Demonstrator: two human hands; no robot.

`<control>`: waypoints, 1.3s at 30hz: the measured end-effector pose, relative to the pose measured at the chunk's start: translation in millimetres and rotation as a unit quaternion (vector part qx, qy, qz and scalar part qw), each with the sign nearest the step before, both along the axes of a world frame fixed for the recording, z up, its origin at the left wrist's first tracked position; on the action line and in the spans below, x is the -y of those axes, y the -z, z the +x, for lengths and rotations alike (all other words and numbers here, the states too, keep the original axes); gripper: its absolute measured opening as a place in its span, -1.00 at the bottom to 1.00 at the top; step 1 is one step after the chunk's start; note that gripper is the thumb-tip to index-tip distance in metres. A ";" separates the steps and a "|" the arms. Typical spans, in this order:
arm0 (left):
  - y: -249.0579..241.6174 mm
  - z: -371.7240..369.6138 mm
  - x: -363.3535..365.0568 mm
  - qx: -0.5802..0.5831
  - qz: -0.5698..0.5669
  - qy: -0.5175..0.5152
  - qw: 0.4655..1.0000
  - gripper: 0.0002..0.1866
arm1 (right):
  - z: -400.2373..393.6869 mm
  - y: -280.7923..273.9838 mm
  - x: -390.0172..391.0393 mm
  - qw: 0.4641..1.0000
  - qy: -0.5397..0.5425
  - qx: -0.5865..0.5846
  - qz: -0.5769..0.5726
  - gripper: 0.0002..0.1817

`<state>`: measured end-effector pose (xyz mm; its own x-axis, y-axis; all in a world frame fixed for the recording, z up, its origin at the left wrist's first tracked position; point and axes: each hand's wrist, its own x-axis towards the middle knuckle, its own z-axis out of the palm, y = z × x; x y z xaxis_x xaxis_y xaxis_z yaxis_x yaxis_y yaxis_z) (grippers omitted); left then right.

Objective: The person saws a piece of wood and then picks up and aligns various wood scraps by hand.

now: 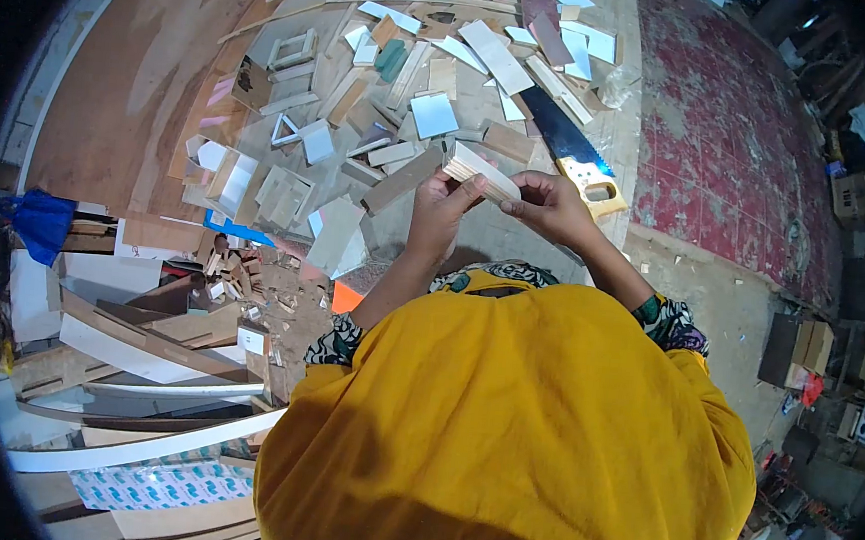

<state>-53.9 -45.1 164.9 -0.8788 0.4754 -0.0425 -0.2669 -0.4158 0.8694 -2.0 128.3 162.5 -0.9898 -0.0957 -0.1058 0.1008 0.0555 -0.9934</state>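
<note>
Between my two hands, close over the near side of the work table, is a small stack of thin wooden pieces point(486, 172) with a pale top face. My left hand point(445, 203) grips its left end, thumb along the front edge. At the other end, my right hand point(549, 206) pinches the stack's right corner. Just beyond lie wood offcuts, among them a long brown strip point(404, 181) beside my left hand and a light block point(509, 141) past the stack. A handsaw point(574, 144) with a yellow handle rests to the right of my right hand.
Many wood and white-faced board scraps point(434, 116) cover the table. A large plywood sheet point(116, 67) lies left, and a worn red surface point(732, 141) extends right. Long boards point(162, 336) are piled at lower left, near a blue bag point(35, 222). Cardboard boxes point(810, 347) stand at right.
</note>
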 end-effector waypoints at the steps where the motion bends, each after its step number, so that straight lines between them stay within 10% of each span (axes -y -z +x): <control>1: -2.0 0.8 -0.3 0.018 0.008 -0.009 1.000 -0.65 | 0.2 -2.0 0.6 1.000 0.000 0.000 0.000 -0.81; 39: -9.1 -26.7 17.4 0.038 -0.016 -0.022 0.999 -0.75 | -13.6 -17.8 -14.1 0.987 0.037 0.140 -0.069 -0.56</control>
